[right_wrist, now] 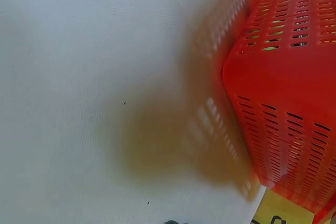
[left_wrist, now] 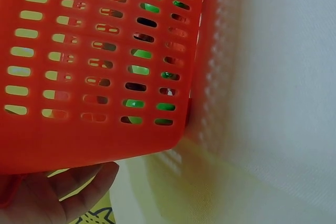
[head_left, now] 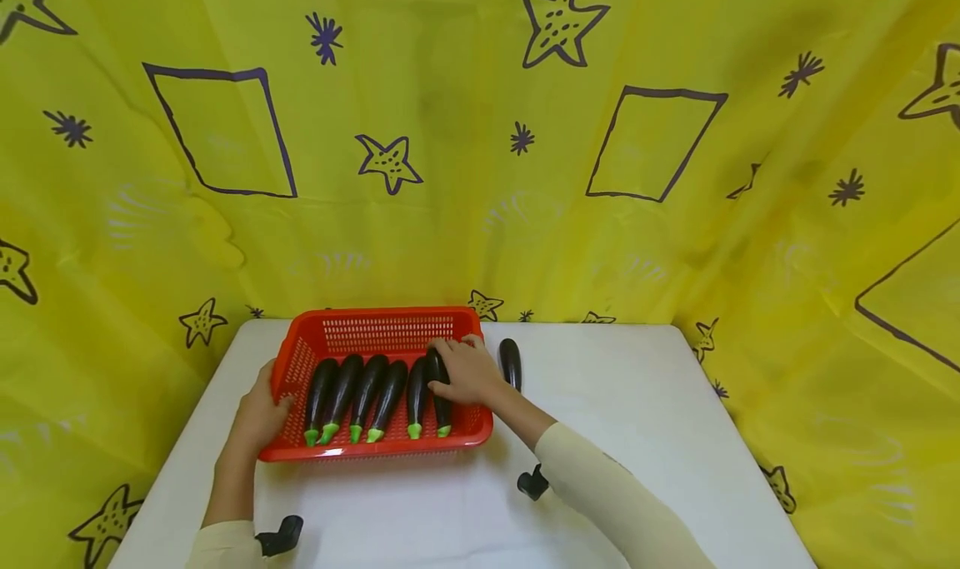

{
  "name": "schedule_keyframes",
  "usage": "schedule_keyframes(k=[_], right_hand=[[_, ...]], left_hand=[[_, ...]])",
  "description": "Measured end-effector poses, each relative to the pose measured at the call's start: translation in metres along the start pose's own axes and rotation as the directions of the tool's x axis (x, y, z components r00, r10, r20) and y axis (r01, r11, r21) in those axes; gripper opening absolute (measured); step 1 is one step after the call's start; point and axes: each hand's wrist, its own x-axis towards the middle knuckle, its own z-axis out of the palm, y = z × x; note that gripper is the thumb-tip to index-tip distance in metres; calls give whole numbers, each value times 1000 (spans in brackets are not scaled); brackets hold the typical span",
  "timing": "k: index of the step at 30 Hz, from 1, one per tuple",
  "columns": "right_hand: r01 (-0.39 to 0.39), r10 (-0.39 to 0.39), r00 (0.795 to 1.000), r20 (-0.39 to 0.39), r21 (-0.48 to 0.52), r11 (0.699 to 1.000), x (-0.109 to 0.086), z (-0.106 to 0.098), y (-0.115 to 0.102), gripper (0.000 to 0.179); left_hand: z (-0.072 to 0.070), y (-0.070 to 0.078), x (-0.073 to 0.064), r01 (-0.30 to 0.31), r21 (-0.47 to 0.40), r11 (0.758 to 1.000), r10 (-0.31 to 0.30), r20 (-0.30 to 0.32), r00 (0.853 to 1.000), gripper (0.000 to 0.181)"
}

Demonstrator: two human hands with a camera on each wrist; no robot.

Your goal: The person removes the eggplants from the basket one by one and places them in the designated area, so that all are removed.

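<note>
A red plastic basket (head_left: 375,450) with slotted walls holds several dark eggplants (head_left: 341,390) in a row, green stem ends toward the near side. My left hand (head_left: 258,411) grips its left rim, thumb inside; in the left wrist view, fingers (left_wrist: 97,187) show beside the basket wall (left_wrist: 79,145). Inside the basket at the right, my right hand (head_left: 471,371) holds the rightmost eggplant (head_left: 442,416) near its upper part, partly covering it. The right wrist view shows only the basket's outside (right_wrist: 283,77), not the hand.
One more eggplant (head_left: 511,362) lies on the white table (head_left: 600,419), just right of the basket. A yellow curtain (head_left: 450,244) with drawn stars and boxes stands behind and along both sides. Black wrist devices (head_left: 280,536) sit at both wrists.
</note>
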Motion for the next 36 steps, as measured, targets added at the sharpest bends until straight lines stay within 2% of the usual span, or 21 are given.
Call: schedule_keyframes(k=[9,15,21,26,29,34,36], right_hand=[[52,-49,998,-33,113,992,0,-1,-1,67],[21,-9,998,-64,181,983,-4,0,0,64],[30,25,988,-155,341,940,-7,-3,3,67],[39,86,971,-221,506,862,-8,-8,3,72],[41,142,958,-248,611,791,-9,-13,3,77],[87,256,918,-303,783,616,-11,-26,4,71],[95,302,902,-309,823,559,-12,-32,5,68]], left_hand=[[-3,-2,0,5,13,1000,-5,-5,1000,72],[-2,-2,2,7,8,1000,-7,4,1000,72],[-1,-4,3,5,8,1000,-5,-2,1000,72],[-1,-5,3,2,7,1000,-2,-7,1000,73],[-1,-5,3,3,4,1000,-3,-4,1000,73],[-1,-3,4,0,4,1000,0,-1,1000,73],[0,-3,4,0,4,1000,0,1,1000,73]])
